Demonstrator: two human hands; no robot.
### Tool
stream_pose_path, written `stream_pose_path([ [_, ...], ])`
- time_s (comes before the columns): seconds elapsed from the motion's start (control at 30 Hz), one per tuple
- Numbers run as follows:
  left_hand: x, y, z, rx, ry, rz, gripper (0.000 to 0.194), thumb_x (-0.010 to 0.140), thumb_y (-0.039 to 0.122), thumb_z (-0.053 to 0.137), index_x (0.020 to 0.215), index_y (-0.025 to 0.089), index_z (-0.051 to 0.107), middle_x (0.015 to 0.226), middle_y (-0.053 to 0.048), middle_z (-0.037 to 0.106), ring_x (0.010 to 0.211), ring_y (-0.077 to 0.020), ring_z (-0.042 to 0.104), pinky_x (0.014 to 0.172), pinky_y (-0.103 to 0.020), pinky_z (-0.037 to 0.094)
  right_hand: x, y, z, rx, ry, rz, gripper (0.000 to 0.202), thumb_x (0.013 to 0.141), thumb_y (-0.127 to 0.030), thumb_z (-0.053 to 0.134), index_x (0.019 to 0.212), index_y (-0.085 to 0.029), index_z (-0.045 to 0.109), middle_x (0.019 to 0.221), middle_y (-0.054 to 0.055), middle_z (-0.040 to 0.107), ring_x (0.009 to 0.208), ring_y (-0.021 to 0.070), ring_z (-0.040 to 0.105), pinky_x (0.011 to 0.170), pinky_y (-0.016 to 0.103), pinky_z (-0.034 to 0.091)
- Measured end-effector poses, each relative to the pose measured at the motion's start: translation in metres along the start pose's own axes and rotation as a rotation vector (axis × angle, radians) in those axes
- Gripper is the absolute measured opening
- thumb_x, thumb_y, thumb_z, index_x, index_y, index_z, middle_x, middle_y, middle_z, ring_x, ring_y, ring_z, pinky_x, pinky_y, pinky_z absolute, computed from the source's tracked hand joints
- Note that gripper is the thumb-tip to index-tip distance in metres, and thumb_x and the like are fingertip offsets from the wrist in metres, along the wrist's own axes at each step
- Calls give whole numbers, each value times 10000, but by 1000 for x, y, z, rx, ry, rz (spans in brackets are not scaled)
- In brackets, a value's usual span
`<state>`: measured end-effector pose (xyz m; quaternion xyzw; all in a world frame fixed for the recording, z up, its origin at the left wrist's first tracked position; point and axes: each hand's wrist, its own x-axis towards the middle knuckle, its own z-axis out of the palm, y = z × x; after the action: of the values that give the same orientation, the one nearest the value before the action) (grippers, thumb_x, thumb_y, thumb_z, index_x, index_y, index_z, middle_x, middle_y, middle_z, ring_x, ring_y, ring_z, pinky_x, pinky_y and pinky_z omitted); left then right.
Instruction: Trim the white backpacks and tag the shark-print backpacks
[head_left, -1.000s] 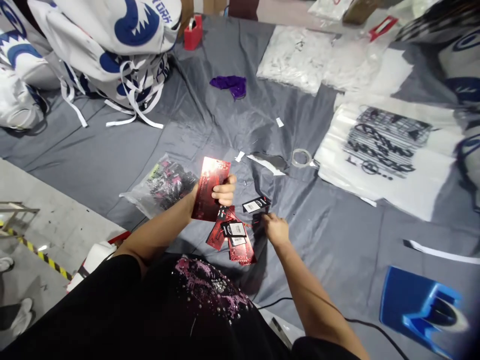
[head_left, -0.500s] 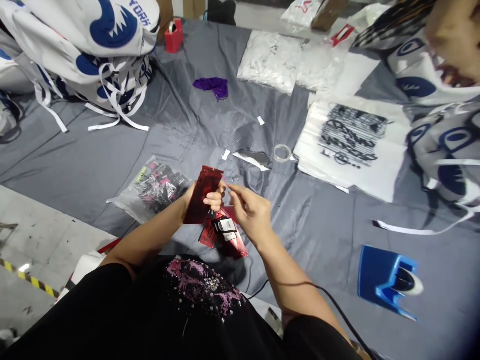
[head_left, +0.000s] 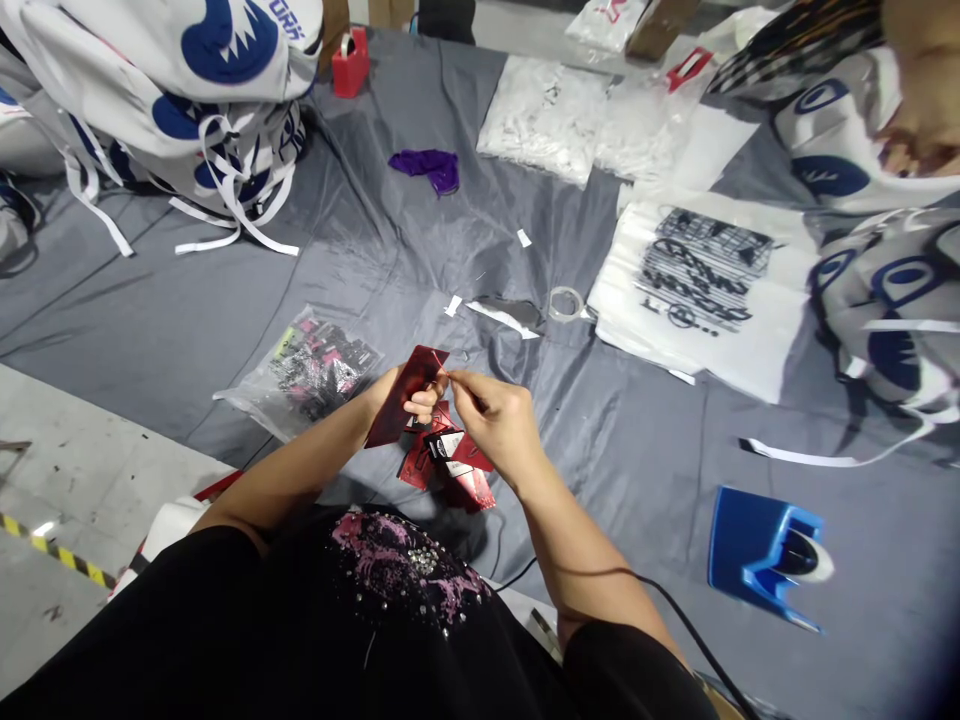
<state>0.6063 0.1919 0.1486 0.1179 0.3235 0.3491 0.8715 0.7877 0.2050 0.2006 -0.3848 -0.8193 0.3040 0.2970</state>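
Observation:
My left hand (head_left: 421, 402) is closed around a dark red, glossy hang tag (head_left: 399, 412), which is held up at a tilt. At the tag's upper right corner, my right hand (head_left: 501, 425) pinches a thin string (head_left: 441, 364) between thumb and forefinger. Below both hands lies a loose bunch of red tags (head_left: 471, 490), with a black-and-white label (head_left: 448, 446) among them. A clear bag of small black and pink pieces (head_left: 319, 360) rests just beyond my left forearm.
White-and-blue bags (head_left: 217, 110) with dangling straps are heaped at far left. Printed white plastic bags (head_left: 697, 290), a tape roll (head_left: 566, 304) and a blue tape dispenser (head_left: 757, 550) lie to the right. A purple cloth (head_left: 431, 168) is farther back. Another person's arm (head_left: 922, 80) shows at upper right.
The red tag has tilted and dropped slightly in my left hand. My right fingertips have come a little left, close to its top corner.

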Motion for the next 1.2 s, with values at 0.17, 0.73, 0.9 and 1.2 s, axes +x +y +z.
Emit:
stream_pose_path([
  [0.17,-2,1,-3,84,6,19,370,957,349,443,696,153,617,445,55,336,339,-62,230,424,-210,311,-1,-1,-8,29,-76,23,286,965,-226,495,997,-196,778,841,46,786,674,140,709,634,246,496],
  [0.73,-16,-18,26,970,443,820,238,865,268,684,1087,211,748,1108,-72,663,997,-169,625,918,-284,479,-17,26,21,554,-24,310,266,966,-456,549,966,-209,648,642,-41,608,477,99,512,497,233,439],
  [0.9,-24,-25,27,990,428,835,200,922,338,635,955,218,791,974,-75,688,910,-185,649,845,-306,492,-25,38,23,520,-55,309,310,968,-493,543,970,-214,677,818,30,712,700,161,663,681,300,559],
  [1.2,-2,-42,32,1040,404,936,294,960,379,551,852,232,782,917,-84,686,899,-201,648,854,-337,511,-37,70,30,143,-194,178,415,917,-582,487,996,-274,754,1156,112,755,1151,345,674,1146,671,328],
])
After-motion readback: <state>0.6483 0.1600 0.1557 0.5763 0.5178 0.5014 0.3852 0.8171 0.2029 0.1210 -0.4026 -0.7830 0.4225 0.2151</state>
